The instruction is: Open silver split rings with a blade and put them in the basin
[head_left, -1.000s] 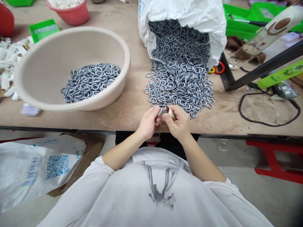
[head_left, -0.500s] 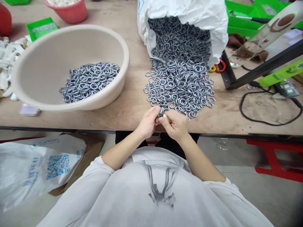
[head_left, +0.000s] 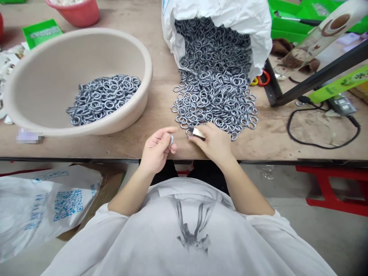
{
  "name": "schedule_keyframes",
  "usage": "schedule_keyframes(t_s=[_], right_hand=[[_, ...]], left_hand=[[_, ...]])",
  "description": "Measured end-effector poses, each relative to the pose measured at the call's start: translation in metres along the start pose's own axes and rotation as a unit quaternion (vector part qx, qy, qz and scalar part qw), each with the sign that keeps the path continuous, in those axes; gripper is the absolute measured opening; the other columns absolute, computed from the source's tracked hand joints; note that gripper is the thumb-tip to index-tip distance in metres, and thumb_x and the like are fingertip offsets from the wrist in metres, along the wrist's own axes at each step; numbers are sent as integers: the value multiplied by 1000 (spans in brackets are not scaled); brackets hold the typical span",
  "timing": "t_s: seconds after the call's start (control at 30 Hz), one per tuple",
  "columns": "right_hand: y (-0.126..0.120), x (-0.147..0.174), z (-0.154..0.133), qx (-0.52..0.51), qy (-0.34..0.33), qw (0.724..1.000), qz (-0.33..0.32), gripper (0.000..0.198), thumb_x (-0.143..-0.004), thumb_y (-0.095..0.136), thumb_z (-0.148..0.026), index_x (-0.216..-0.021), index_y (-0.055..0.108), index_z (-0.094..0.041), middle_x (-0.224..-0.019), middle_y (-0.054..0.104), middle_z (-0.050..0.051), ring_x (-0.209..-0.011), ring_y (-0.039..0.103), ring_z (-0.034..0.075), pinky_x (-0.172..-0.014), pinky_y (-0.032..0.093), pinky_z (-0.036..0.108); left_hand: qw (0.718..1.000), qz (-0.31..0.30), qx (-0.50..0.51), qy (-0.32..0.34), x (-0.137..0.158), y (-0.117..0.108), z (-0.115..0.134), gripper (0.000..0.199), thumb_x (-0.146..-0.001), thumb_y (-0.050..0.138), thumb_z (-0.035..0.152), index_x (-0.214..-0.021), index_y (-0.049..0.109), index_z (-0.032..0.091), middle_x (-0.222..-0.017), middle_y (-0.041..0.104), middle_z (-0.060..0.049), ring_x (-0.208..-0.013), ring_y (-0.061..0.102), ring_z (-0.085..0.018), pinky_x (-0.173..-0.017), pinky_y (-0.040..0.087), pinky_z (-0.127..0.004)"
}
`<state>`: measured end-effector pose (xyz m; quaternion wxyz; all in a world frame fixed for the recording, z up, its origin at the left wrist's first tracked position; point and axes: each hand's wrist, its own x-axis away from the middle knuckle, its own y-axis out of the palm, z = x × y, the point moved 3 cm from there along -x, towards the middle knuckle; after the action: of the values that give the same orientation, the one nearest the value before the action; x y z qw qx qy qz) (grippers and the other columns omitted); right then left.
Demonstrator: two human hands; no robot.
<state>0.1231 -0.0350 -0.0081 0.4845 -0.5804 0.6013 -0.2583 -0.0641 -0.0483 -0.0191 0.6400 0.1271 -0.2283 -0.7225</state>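
Note:
Between thumb and fingers, my left hand pinches a grey ring over the table's front edge. My right hand is closed around a small tool with a pale handle and dark tip; its exact kind is hard to make out. The tip points left, close to the near edge of a heap of grey rings. These rings spill from the mouth of a white sack lying on its side. To the left, a large beige basin holds more rings.
A black metal bar frame and a looped black cable occupy the table's right side. Behind the basin are a green tray and a red bowl. A red stool stands below at right; a printed white sack lies at left.
My hands, together before, are now apart. My left hand has moved left with a ring in its fingers; my right hand keeps the tool near the heap. The view has shifted slightly.

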Motion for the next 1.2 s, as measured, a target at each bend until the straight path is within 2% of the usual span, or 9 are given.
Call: schedule_keyframes(t_s=[0.2,0.33,0.47,0.53,0.67,0.8,0.93,1.1,1.2], right_hand=[[13,-8,-11,91,-42,994,-44,15,-88,60,-19,-86,74,-21,-87,66,8,-74,56,20,-56,20,34],[9,-7,-12,62,-29,996,-49,16,-92,57,-21,-94,73,-20,-92,65,8,-72,55,20,-56,21,34],[3,0,-9,15,-25,998,-47,17,-92,58,-24,-99,73,-22,-92,64,6,-75,57,20,-57,27,32],[1,2,-4,-17,-27,999,-29,17,-91,60,-24,-99,74,-23,-90,63,5,-77,58,20,-60,31,31],[-11,6,15,-128,33,985,112,14,-89,65,-32,-93,73,-21,-84,63,4,-78,59,20,-69,42,31],[-16,11,30,-185,66,967,159,14,-87,68,-35,-88,70,-21,-81,64,3,-80,60,20,-74,45,34],[-13,17,36,-194,81,965,154,12,-85,69,-32,-84,70,-20,-79,64,2,-79,60,19,-74,45,34],[-8,21,21,-340,77,934,74,19,-88,67,-40,-90,72,-21,-85,69,3,-79,62,18,-74,49,33],[-3,22,0,-434,24,900,-16,28,-87,70,-46,-101,73,-23,-89,71,2,-80,64,18,-75,51,33]], left_hand=[[996,87,30,-22,-5,-16,12,25,-75,79,34,-89,65,17,-77,67,0,-58,58,-7,-59,53,-21],[997,74,8,-29,-9,-15,6,21,-75,74,26,-91,66,18,-78,64,0,-59,55,-8,-57,49,-20],[979,24,-200,43,-10,-6,4,19,-87,64,36,-91,69,18,-68,54,2,-57,45,-9,-56,39,-21],[913,1,-395,106,-11,1,6,20,-91,60,37,-94,71,20,-73,57,-1,-66,50,-12,-63,40,-23],[725,-83,-671,131,-17,23,2,28,-93,59,33,-117,70,24,-117,64,-9,-90,63,-20,-66,40,-27],[656,-170,-727,109,-8,33,-10,45,-87,69,43,-128,65,25,-137,58,-13,-94,67,-24,-63,40,-29],[694,-215,-672,144,14,21,-19,28,-91,64,39,-115,71,29,-119,69,-8,-87,67,-20,-64,41,-28],[884,-130,-437,103,14,11,-13,25,-95,57,41,-92,73,22,-92,73,-7,-84,66,-18,-75,46,-26],[971,-75,-227,21,7,17,-11,35,-89,64,52,-92,70,18,-74,69,-4,-63,59,-12,-59,43,-21]])
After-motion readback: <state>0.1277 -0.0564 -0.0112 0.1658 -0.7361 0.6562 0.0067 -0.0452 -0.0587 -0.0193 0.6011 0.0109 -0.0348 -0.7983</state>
